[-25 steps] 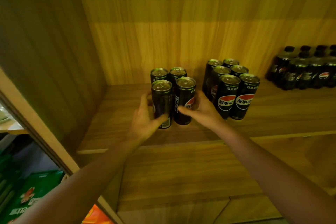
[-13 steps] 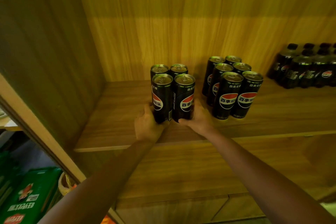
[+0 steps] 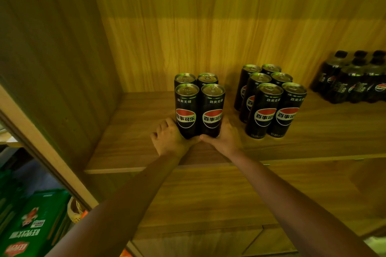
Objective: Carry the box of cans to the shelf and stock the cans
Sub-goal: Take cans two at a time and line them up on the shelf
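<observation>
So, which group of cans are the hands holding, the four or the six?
The group of four cans on the left: both hands cup its base. The group of six cans stands untouched to the right.

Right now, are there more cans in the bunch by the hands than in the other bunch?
No, the group of four cans between the hands is smaller than the group of six cans beside it.

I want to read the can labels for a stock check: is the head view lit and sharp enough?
Head view: dim yellow-green light, but the front cans between the left hand and right hand are sharp, logos readable. The bottles at the right edge are dark and soft; wide-angle bending slants the shelf edges.
</observation>
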### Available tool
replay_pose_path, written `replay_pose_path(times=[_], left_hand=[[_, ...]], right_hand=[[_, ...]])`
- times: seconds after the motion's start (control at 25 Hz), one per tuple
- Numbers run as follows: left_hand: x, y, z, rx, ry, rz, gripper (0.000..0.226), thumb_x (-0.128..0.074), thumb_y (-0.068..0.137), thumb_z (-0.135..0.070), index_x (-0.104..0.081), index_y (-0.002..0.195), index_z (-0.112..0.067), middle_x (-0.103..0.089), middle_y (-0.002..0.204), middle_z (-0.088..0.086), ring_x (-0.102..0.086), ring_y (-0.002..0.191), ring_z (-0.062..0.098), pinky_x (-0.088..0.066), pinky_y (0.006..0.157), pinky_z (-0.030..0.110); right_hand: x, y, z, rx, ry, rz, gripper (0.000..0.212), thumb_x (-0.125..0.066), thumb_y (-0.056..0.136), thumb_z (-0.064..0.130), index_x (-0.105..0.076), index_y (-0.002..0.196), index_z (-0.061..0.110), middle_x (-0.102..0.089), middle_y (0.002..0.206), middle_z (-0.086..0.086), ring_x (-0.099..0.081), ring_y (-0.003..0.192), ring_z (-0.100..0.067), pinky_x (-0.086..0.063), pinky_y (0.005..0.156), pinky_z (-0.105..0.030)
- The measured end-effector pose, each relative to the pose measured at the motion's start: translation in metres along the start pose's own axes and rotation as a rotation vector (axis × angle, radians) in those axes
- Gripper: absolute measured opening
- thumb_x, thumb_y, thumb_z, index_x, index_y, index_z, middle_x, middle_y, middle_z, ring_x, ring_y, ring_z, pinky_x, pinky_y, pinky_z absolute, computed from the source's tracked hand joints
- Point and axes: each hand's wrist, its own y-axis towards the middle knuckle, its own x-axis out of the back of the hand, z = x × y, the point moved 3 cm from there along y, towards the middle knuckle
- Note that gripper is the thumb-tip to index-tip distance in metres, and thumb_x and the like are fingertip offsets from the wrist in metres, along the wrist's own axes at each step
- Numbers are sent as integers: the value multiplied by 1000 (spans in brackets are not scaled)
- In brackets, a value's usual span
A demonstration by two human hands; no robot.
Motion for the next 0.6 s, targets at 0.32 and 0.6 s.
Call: replay_pose_path(times=[0.32,0.6], left_hand=[[2,1,9,-87,-27,56,55,-66,76,-45,-56,121,-15,-62,118,7,-49,119,23,-25,110,43],[1,2,5,-72,-42,33,58,-68,74,-45,-55,120,-13,-63,117,7,-52,118,23,-26,111,45]], right_hand=[[-2,4,-10,6,56,56,63,-73,74,27,-47,127,6,-58,128,-12,-55,117,-25,-39,84,-22],[-7,7,-10,12,24,35,64,-72,75,32,-46,127,5,-58,128,-12,-55,117,-26,-40,82,-23]])
